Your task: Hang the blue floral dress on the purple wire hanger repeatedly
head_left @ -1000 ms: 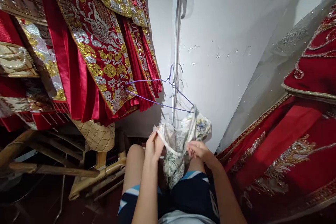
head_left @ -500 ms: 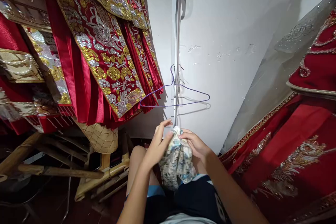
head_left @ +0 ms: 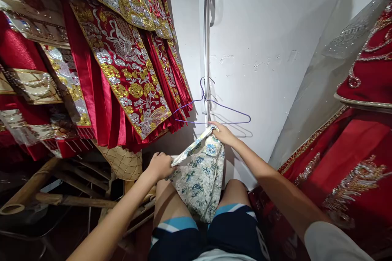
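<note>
A white garment (head_left: 199, 179) with blue and green floral print hangs spread between my hands in front of my knees; whether it is a skirt or another piece I cannot tell. My left hand (head_left: 161, 166) is closed around one end of its top band, lower and to the left. Higher up, my right hand (head_left: 224, 133) pinches the other end of the band. The band slants taut between the two, and the cloth drapes below. Just above my right hand, a thin purple wire hanger (head_left: 232, 110) hangs by the wall, touched by neither hand.
Red gowns with gold and silver embroidery (head_left: 128, 73) hang on the left. Another red beaded gown (head_left: 352, 163) and a sheer cover (head_left: 309, 85) are on the right. A white vertical rail (head_left: 206, 28) runs along the wall (head_left: 260, 28). Bamboo furniture (head_left: 73, 200) stands at lower left.
My hands have moved apart, left hand down and leftward, right hand up. The bunched garment is now stretched open along its top band. The view has shifted slightly.
</note>
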Available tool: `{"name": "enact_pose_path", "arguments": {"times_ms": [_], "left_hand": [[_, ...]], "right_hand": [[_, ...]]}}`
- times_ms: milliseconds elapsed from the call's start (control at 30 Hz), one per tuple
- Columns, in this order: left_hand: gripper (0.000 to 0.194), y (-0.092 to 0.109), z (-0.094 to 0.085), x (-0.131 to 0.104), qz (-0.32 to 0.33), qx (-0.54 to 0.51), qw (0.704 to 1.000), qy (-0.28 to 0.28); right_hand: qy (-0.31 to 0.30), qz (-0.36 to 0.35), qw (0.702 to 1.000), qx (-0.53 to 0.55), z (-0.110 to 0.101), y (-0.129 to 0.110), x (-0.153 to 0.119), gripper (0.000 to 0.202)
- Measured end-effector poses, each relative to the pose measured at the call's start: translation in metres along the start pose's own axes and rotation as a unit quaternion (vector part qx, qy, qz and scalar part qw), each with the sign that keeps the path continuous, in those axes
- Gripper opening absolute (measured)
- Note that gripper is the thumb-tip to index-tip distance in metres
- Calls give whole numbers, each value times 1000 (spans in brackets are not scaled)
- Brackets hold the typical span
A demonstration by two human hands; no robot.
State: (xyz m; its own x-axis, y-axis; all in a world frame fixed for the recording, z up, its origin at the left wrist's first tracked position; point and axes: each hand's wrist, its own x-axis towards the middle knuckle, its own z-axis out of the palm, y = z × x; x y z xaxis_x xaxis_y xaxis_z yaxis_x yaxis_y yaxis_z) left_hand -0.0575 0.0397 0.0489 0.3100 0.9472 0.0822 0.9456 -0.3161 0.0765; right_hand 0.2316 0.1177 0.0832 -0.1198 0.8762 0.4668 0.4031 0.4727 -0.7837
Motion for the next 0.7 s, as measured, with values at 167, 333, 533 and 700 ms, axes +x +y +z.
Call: {"name": "enact_pose_path", "arguments": {"times_ms": [167, 333, 533, 700], "left_hand": [[28, -23, -22, 11, -24, -33, 997, 68], [37, -25, -45, 24, 69, -150, 974, 153], [24, 7, -77, 61, 88, -199, 938, 269], [26, 25, -86, 89, 128, -253, 908, 309]], "right_hand": [[7, -24, 1000, -13, -2, 12, -3, 20], [21, 8, 1000, -19, -38, -4, -23, 15], [-21, 3, 999, 36, -30, -19, -29, 16], [-7, -30, 999, 30, -17, -21, -37, 20]]}}
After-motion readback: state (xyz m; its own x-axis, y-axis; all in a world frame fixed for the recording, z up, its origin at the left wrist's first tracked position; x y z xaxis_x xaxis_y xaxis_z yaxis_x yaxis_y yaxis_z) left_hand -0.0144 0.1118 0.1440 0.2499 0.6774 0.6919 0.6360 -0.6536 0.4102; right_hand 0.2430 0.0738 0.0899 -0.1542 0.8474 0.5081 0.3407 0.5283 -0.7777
